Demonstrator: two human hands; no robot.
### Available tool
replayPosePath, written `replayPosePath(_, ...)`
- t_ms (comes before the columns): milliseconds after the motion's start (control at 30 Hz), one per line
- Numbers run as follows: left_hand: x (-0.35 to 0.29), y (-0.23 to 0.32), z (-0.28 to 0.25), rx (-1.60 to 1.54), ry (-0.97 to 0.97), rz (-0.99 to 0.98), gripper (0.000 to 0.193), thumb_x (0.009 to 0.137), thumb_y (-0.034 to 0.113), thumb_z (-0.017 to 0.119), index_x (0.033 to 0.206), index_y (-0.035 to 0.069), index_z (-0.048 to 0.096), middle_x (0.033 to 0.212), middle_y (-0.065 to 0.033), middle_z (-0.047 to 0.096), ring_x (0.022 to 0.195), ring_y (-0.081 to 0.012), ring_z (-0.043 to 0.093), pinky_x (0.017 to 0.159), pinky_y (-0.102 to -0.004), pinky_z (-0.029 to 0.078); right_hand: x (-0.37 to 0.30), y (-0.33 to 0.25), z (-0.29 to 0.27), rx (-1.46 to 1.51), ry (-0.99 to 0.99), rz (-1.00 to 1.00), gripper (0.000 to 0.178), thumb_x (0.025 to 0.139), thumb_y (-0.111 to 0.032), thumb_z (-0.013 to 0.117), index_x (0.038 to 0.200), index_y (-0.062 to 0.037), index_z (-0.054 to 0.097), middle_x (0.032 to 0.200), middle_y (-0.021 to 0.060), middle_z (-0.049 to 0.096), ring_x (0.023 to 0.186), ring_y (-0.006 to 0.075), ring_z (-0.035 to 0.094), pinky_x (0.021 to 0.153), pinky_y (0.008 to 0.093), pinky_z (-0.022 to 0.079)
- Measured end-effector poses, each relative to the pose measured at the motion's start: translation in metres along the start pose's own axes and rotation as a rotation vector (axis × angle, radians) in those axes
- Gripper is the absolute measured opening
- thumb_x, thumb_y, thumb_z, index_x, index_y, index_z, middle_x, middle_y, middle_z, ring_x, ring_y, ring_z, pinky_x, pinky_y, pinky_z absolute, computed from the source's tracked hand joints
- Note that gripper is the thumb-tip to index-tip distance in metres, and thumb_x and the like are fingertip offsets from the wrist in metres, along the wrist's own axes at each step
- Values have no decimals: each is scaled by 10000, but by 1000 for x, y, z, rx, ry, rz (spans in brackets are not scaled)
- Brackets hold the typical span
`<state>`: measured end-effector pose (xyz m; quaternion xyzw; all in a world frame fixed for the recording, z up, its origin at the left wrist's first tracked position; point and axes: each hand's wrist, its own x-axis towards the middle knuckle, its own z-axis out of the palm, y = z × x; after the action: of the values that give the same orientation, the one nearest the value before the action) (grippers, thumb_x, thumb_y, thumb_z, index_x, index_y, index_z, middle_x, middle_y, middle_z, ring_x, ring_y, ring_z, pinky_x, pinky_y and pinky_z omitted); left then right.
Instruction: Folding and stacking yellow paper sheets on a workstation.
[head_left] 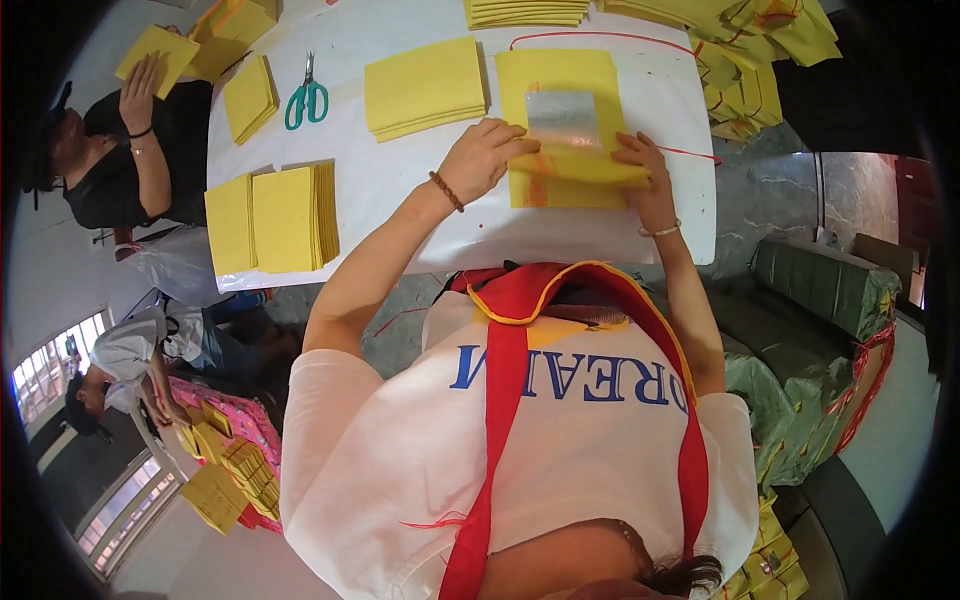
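My workshop: yellow stacks on the table at twelve, co-workers at nine and ten, bundles at three.

Large blue capital letters run in one line across the chest of the wearer's white T-shirt, toward four o'clock from the middle of the view. From here they appear upside down. A red strap crosses the line toward its nine o'clock end; a second red strap overlaps its three o'clock end.

Left fingers hide some yellow paper; the top edge crops a stack.
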<state>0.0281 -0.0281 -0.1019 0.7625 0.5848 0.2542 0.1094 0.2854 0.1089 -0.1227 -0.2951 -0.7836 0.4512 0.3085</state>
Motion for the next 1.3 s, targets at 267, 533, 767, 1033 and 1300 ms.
replayPosePath(267,-25,37,-6,-147,-1,-52,229,810,82,533,1034,100,573,931,-128,593,882,-296,549,728,-385,446,-23,-26,-21,-411,-345,-323,340,732,-124,631,1071,-131,603,1175,63,579,1126,260,510,846,364,399)
replayPosePath(533,10,23,14,-397,140,-672,287,892,289,507,821,11,490,621,-201,546,589,-388,517,547,-458,400,-6,-18,4,291,-86,322,354,830,-180,602,1160,-62,550,879,57,634,743,107,579,667,240,440)
replayPosePath(767,18,-3,29,-484,58,-860,337,870,309,536,725,11,475,575,-125,529,521,-236,498,486,-367,373,7,-20,10,-34,18,372,468,793,-231,645,1226,-93,532,720,38,587,623,65,494,576,222,404)
replayPosePath(1033,25,23,0,-756,155,-949,308,841,306,573,822,6,506,604,-133,554,548,-292,538,530,-411,417,7,-12,17,-53,89,386,383,792,-153,643,1157,-48,592,826,21,624,680,51,504,618,197,425)
replayPosePath(1300,51,50,14,147,212,-29,390,822,238,590,1173,96,499,1164,-132,519,1046,-284,505,869,-403,401,10,-29,15,-144,61,460,383,781,-156,649,1144,-41,599,773,29,641,656,46,521,599,194,429)
